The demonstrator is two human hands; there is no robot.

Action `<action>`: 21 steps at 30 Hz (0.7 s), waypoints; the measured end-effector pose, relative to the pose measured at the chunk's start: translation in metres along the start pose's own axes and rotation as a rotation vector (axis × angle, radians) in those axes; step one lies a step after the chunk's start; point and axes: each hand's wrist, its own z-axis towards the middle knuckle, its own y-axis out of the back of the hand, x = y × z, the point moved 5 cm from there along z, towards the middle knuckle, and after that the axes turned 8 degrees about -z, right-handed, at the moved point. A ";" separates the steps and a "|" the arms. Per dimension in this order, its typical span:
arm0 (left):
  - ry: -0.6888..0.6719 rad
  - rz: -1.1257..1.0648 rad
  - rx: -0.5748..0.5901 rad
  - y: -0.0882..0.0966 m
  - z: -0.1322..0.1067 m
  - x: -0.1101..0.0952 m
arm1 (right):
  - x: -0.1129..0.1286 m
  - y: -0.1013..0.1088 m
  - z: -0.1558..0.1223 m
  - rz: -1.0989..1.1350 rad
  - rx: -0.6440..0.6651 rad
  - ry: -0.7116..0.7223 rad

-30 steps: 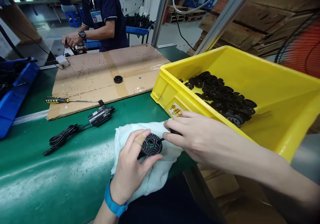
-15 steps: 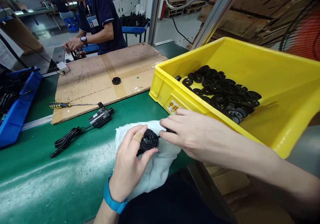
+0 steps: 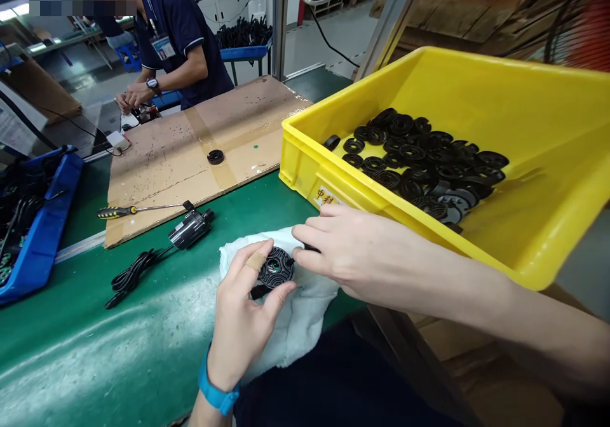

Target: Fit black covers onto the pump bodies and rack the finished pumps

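My left hand grips a round black slotted plastic part between thumb and forefinger, over a white cloth at the near edge of the green belt. A tan bandage wraps the forefinger. My right hand pinches a thin dark tool against the part's right rim; most of that tool is hidden under the fingers. Just behind my hands stands a yellow bin holding several black round parts.
A black pump with a coiled cord lies on the belt to the left. A cardboard sheet carries a screwdriver and a black ring. A blue tray sits far left. Another person works at the far end.
My view has tilted and shifted, so everything sits slightly lower and to the left in the picture. Both hands keep their hold on the black part over the cloth.
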 end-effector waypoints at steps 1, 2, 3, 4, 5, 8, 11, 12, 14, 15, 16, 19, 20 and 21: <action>0.012 -0.018 -0.004 0.001 0.001 0.001 | 0.000 0.001 0.000 0.003 -0.004 -0.001; 0.023 -0.032 -0.009 0.001 0.001 0.001 | 0.000 0.002 0.000 0.006 -0.010 -0.001; 0.034 -0.043 -0.016 0.001 0.002 0.002 | 0.000 0.002 0.000 0.008 -0.015 -0.002; 0.043 -0.051 -0.026 0.002 0.001 0.002 | 0.000 0.003 0.000 0.009 -0.018 -0.004; 0.050 -0.055 -0.037 0.002 0.001 0.002 | 0.000 0.004 0.001 0.012 -0.024 -0.005; 0.053 -0.055 -0.062 0.001 -0.003 0.002 | -0.001 0.005 0.002 0.021 -0.032 -0.004; 0.062 -0.038 -0.071 0.000 -0.006 0.002 | -0.001 0.005 0.002 0.021 -0.036 -0.005; 0.068 -0.035 -0.074 0.000 -0.006 0.002 | -0.002 0.005 0.002 0.019 -0.039 -0.005; 0.077 -0.040 -0.074 0.001 -0.005 0.003 | -0.001 0.005 0.002 0.020 -0.046 -0.002; 0.078 -0.046 -0.071 0.002 -0.005 0.003 | -0.001 0.005 0.002 0.021 -0.045 0.000; 0.079 -0.052 -0.067 0.002 -0.004 0.003 | -0.001 0.005 0.002 0.021 -0.039 -0.001; 0.087 -0.064 -0.045 0.002 -0.002 0.003 | -0.001 0.006 0.002 0.022 -0.019 0.000; 0.088 -0.064 -0.041 0.002 -0.001 0.002 | -0.002 0.006 0.002 0.024 -0.015 0.001; 0.087 -0.058 -0.043 0.001 -0.002 0.001 | -0.002 0.006 0.002 0.025 -0.011 0.002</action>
